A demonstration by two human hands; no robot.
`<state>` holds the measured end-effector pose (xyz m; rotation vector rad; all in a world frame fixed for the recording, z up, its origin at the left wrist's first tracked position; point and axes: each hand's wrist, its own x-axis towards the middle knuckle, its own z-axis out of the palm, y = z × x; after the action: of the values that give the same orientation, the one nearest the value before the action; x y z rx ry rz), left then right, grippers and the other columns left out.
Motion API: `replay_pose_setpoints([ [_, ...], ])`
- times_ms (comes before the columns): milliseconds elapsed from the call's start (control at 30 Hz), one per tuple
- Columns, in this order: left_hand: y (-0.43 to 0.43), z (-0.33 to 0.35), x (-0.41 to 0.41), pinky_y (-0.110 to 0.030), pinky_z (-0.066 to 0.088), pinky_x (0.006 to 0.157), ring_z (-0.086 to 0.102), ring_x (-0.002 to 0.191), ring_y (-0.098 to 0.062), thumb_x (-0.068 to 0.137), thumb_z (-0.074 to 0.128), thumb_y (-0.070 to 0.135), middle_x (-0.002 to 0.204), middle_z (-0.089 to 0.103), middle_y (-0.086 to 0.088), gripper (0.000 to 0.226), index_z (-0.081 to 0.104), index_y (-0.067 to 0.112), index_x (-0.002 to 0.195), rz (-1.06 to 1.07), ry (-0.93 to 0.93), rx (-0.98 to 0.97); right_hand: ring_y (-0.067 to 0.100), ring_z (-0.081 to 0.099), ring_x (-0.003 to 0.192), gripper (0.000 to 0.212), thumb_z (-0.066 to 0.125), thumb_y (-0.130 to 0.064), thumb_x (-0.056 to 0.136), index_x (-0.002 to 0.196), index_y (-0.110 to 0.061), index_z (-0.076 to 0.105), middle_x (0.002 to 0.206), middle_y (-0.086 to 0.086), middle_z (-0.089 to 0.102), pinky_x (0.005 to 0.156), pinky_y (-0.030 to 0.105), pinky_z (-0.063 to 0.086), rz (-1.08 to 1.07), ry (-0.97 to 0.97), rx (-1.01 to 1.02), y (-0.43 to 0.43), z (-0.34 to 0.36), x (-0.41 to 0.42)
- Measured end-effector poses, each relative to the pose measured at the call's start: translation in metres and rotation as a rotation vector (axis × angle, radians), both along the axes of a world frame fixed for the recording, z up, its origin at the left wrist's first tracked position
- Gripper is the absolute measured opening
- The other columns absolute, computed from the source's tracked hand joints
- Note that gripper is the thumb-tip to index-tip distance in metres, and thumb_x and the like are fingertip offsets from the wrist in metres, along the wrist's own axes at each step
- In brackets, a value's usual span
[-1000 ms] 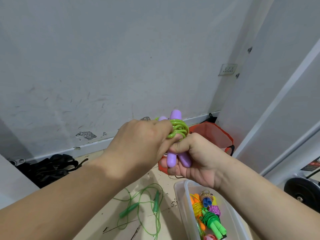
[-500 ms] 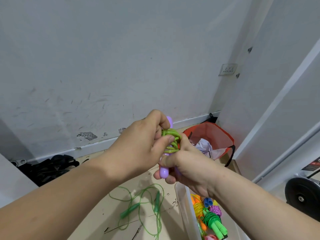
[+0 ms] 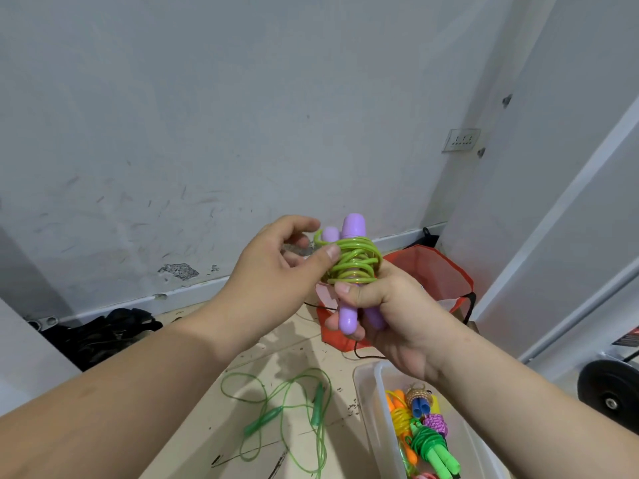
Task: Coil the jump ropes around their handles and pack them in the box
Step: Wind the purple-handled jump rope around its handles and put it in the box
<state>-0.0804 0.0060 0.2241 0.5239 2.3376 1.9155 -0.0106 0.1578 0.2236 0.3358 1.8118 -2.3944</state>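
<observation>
Purple-handled jump rope (image 3: 352, 267), green cord now fully coiled: held above the clear box (image 3: 371, 423) at its 12 o'clock, right hand (image 3: 390, 312) closed on the handles, left hand (image 3: 276, 267) loosened since a second ago, thumb pressing the coil; packing judged next.
</observation>
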Motion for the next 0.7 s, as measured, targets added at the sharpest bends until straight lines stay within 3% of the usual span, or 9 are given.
replay_pose_setpoints([
  [67,0.002,-0.002,-0.003,-0.033,0.055,0.083,0.063,0.084,-0.006,0.088,0.069,0.051,0.118,0.059,0.009,0.042,0.058,0.034,0.125,0.103,-0.043,0.003,0.034,0.066,0.068,0.035,0.059,0.005,0.090,0.119,-0.013,0.068,0.066,0.021,0.054,0.053,0.027,0.051,0.000,0.017,-0.019,0.004,0.000,-0.001],
  [133,0.001,-0.006,-0.007,-0.032,0.049,0.088,0.060,0.098,-0.011,0.092,0.066,0.045,0.129,0.054,0.006,0.045,0.052,0.031,0.132,0.208,-0.061,-0.107,0.042,0.065,0.087,0.028,0.060,0.005,0.090,0.111,-0.010,0.072,0.065,0.020,0.053,0.064,0.034,0.057,-0.009,0.024,-0.052,0.009,-0.002,-0.002],
  [200,0.002,-0.011,-0.006,-0.028,0.043,0.091,0.058,0.109,-0.011,0.091,0.069,0.037,0.137,0.049,0.006,0.058,0.045,0.030,0.143,0.166,-0.142,-0.185,0.044,0.055,0.095,0.020,0.059,0.007,0.090,0.097,-0.005,0.074,0.064,0.018,0.052,0.064,0.034,0.061,-0.025,0.020,-0.079,0.013,-0.004,-0.003],
  [267,0.005,-0.013,-0.004,-0.034,0.050,0.098,0.060,0.118,-0.016,0.088,0.074,0.038,0.139,0.052,0.006,0.068,0.041,0.030,0.148,0.079,-0.276,-0.097,0.043,0.052,0.098,0.014,0.058,0.009,0.090,0.086,0.000,0.068,0.062,0.016,0.052,0.059,0.032,0.061,-0.043,0.015,-0.074,0.015,-0.005,-0.002],
  [333,0.007,-0.008,-0.001,-0.042,0.059,0.092,0.067,0.112,-0.024,0.088,0.077,0.036,0.132,0.061,-0.004,0.059,0.047,0.027,0.139,0.048,-0.413,0.131,0.051,0.056,0.102,0.014,0.057,0.009,0.091,0.088,0.000,0.069,0.066,0.025,0.059,0.062,0.034,0.063,-0.050,0.005,-0.082,0.015,-0.005,-0.001],
  [433,0.005,-0.001,-0.003,-0.049,0.058,0.094,0.071,0.093,-0.025,0.087,0.079,0.024,0.121,0.068,-0.018,0.047,0.050,0.029,0.124,0.021,-0.445,0.274,0.046,0.058,0.104,0.026,0.057,0.005,0.092,0.071,0.002,0.072,0.109,0.047,0.057,0.079,0.041,0.058,-0.063,-0.032,-0.070,0.016,-0.004,0.002],
  [533,0.002,0.004,0.000,-0.050,0.058,0.094,0.072,0.087,-0.025,0.088,0.077,0.012,0.114,0.073,-0.019,0.047,0.050,0.027,0.124,-0.056,-0.409,0.322,0.035,0.063,0.088,0.015,0.057,0.002,0.088,0.086,0.016,0.062,0.065,0.028,0.058,0.096,0.047,0.052,-0.055,-0.048,-0.146,0.017,-0.004,0.003],
  [600,0.002,0.006,0.001,-0.048,0.059,0.092,0.073,0.085,-0.026,0.088,0.076,0.005,0.105,0.076,-0.015,0.045,0.052,0.022,0.122,-0.020,-0.355,0.349,0.021,0.061,0.058,0.015,0.053,0.002,0.092,0.091,0.017,0.058,0.055,0.015,0.055,0.082,0.037,0.053,-0.061,-0.048,-0.202,0.016,-0.002,0.002],
  [700,0.003,0.011,0.005,-0.039,0.061,0.089,0.075,0.084,-0.021,0.086,0.078,0.005,0.093,0.079,-0.005,0.038,0.063,0.017,0.119,0.000,-0.190,0.255,0.020,0.059,0.050,0.024,0.047,-0.001,0.098,0.082,0.013,0.059,0.044,0.011,0.052,0.069,0.031,0.041,-0.055,-0.089,-0.215,0.011,-0.001,0.002],
])
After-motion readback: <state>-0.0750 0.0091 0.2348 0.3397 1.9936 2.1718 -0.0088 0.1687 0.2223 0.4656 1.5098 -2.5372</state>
